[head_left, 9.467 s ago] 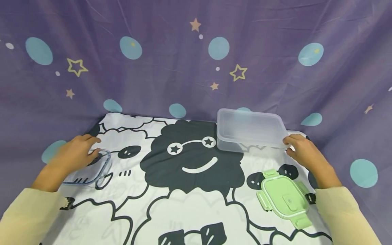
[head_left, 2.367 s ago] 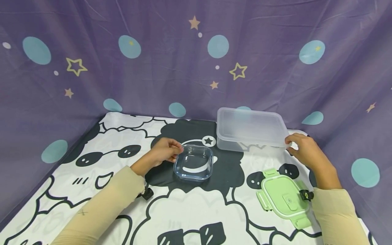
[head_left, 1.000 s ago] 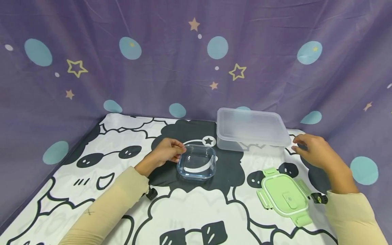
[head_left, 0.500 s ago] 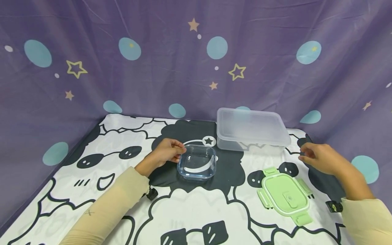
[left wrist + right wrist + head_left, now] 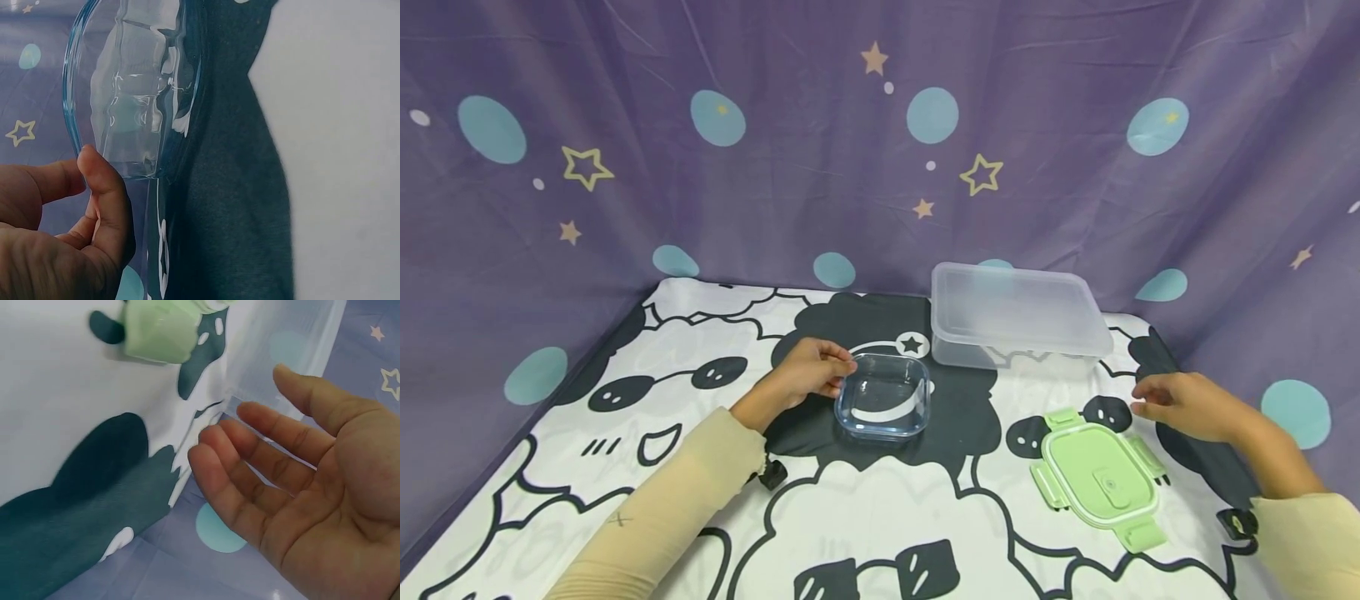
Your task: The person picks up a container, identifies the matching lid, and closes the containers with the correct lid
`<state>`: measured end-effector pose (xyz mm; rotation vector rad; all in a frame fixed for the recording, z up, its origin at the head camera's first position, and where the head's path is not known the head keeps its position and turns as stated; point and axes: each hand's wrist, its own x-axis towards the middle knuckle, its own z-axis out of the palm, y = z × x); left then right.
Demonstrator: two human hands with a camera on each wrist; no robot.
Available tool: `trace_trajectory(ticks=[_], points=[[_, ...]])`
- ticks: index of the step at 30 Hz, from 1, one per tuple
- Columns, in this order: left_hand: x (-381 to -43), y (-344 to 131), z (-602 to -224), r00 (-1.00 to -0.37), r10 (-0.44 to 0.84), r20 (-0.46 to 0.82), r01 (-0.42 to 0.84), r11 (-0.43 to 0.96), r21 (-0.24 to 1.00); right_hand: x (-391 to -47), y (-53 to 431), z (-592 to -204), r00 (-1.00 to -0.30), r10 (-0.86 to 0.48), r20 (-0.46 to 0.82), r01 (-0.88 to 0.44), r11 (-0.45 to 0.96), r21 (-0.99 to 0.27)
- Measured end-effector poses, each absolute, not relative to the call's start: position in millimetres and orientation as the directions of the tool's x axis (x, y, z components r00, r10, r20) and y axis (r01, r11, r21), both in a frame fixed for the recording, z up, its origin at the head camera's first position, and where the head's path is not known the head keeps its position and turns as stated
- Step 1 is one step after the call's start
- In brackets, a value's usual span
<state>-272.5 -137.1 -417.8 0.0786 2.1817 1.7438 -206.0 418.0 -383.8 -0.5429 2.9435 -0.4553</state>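
My left hand [image 5: 812, 367] pinches the left rim of a square glass food container [image 5: 882, 397], which sits at the middle of the table with its opening up. In the left wrist view, thumb and finger meet at the end of the container's blue-tinted rim [image 5: 70, 81]. My right hand [image 5: 1187, 404] holds nothing, its fingers loosely bent, just beyond the upper right corner of a green clip-on lid [image 5: 1090, 467]. The lid lies flat with its side flaps spread out. Part of the lid [image 5: 159, 331] shows at the top of the right wrist view.
A long frosted plastic box [image 5: 1018, 321] stands at the back right, against the purple curtain [image 5: 760, 200]. The table is covered by a white cloth [image 5: 865, 517] with black cartoon sheep. A small black wrist device [image 5: 1237, 523] shows by the right sleeve.
Earlier my left hand brought the glass container from the far left to the middle. My right hand has let go of the plastic box's corner and moved right and nearer, beside the green lid.
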Motion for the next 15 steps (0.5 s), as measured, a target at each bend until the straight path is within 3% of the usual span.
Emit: trace_trajectory(ticks=[5, 15], points=[[-273.2, -137.6, -417.7, -0.937, 0.258, -0.235, -0.174, 0.236, 0.956, -202.9, 420.1, -391.4, -0.923, -0.336, -0.19, -0.221, 0.863, -0.454], [-273.3, -137.6, -418.9, -0.937, 0.254, -0.238, -0.179, 0.236, 0.955, -198.6, 425.8, -401.8, -0.884, -0.344, -0.315, -0.065, 0.76, -0.647]])
